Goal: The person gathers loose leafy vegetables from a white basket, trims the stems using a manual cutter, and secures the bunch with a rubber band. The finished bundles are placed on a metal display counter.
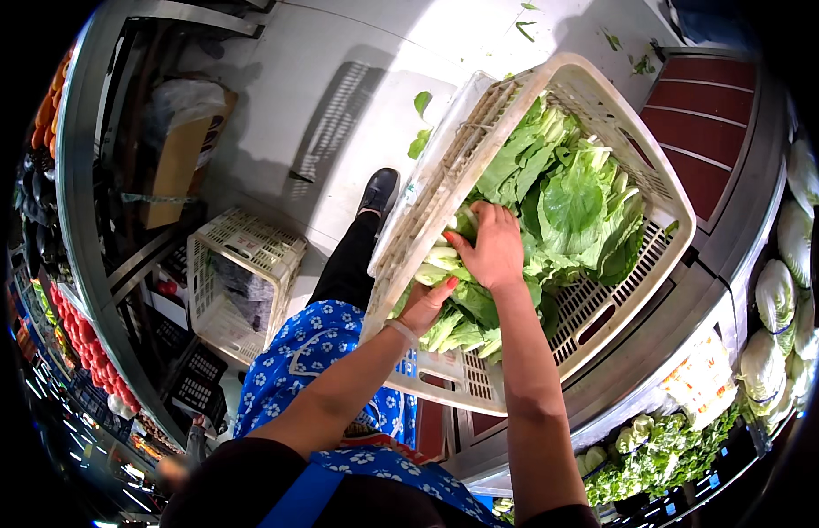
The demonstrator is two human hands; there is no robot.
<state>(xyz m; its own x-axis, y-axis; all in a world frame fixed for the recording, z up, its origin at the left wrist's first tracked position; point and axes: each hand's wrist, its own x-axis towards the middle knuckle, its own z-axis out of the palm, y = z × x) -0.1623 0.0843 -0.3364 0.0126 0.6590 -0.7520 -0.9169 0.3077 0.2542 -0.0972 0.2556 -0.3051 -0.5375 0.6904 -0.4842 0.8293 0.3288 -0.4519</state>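
Note:
A cream plastic crate (656, 189) tilts on the edge of a steel shelf and holds several bunches of leafy greens (568, 194). My right hand (490, 248) reaches into the crate and grips a bunch of greens with pale stalks (445, 257). My left hand (424, 304) sits low at the crate's near side, fingers under the same bunch of stalks, thumb up against the leaves. More stalks (462, 334) lie below both hands on the crate's perforated bottom.
A second cream crate (238, 277) stands on a lower rack at left. Red and orange produce (80, 339) lines the far-left shelf. Wrapped cabbages (775, 295) and loose greens (656, 444) fill the display at right. Leaf scraps (421, 132) lie on the grey floor.

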